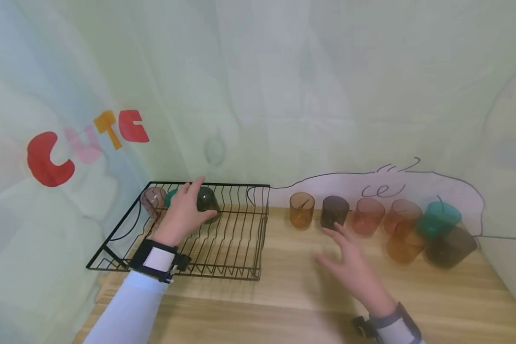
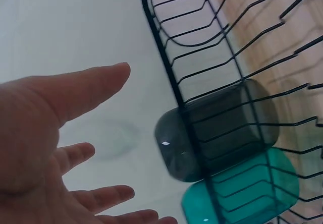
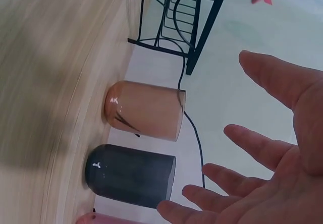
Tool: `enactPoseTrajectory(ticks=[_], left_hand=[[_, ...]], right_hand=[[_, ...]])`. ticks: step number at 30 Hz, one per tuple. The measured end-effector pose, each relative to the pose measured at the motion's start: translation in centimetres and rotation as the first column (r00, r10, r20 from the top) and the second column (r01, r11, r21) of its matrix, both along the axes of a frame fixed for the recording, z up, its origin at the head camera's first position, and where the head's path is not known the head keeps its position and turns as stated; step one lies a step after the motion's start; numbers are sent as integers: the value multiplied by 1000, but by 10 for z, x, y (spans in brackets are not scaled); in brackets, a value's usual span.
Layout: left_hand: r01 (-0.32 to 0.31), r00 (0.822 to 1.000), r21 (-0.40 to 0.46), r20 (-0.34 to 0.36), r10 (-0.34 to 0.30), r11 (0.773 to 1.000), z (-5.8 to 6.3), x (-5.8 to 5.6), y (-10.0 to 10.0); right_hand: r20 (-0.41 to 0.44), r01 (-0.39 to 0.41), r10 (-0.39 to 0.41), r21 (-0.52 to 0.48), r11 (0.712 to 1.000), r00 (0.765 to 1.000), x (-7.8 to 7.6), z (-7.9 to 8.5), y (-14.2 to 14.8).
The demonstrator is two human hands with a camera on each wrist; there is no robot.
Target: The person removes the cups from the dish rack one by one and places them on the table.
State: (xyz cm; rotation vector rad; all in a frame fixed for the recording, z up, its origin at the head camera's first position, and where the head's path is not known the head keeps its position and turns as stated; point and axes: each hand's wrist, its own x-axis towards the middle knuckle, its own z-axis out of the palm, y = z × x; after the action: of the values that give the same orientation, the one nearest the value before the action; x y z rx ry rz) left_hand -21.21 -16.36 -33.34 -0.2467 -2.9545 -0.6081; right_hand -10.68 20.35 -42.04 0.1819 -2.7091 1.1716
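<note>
Over the black wire dish rack (image 1: pixel 236 184), my left hand (image 1: pixel 182 212) has its fingers spread and holds nothing. Just beside it a dark grey cup (image 2: pixel 227 128) stands upside down in the rack, with a teal cup (image 2: pixel 242 188) next to it. A pale, pinkish see-through cup (image 1: pixel 153 198) is in the rack's far left corner. On the table my right hand (image 1: pixel 354 267) is held with fingers extended, its fingertips close in front of a dark cup (image 3: pixel 128 176). An amber cup (image 3: pixel 146 110) stands upright to the left of that dark cup.
Right of the dark cup stand two pink cups (image 1: pixel 368 220), a second amber cup (image 1: pixel 403 251), another teal cup (image 1: pixel 443 217) and a brown cup (image 1: pixel 451 251), grouped closely. A printed curtain (image 1: pixel 283 95) hangs behind the wooden table (image 1: pixel 292 315).
</note>
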Motion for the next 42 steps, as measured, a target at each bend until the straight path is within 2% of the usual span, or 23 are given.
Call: enactPoseTrajectory(ticks=[5,14,23,28,31,35,42], left_hand=[[-15,999,-29,30,16,999,-8,-5,4],[-5,989,-48,148,12,999,-10,-16,10],[-2,985,-34,175,8,999,-10,-23,10],[-12,986,-38,167,18,999,-12,-24,7],[6,988,-58,153,3,998,-14,-25,5],[31,990,-80,136,-20,996,-16,-24,4],[24,990,-48,138,-17,999,-14,-20,6]], right_hand=[[-7,-2,2,1,1000,1000,-1,-4,-1],[-32,3,-3,9,1000,999,0,-3,2],[-1,-15,15,22,1000,1000,3,-1,-1],[-17,-14,14,19,1000,1000,5,1,-4],[-11,-14,14,18,1000,1000,7,1,-5],[-3,-15,15,28,999,1000,9,1,-5],[5,-17,17,38,999,1000,10,1,-7]])
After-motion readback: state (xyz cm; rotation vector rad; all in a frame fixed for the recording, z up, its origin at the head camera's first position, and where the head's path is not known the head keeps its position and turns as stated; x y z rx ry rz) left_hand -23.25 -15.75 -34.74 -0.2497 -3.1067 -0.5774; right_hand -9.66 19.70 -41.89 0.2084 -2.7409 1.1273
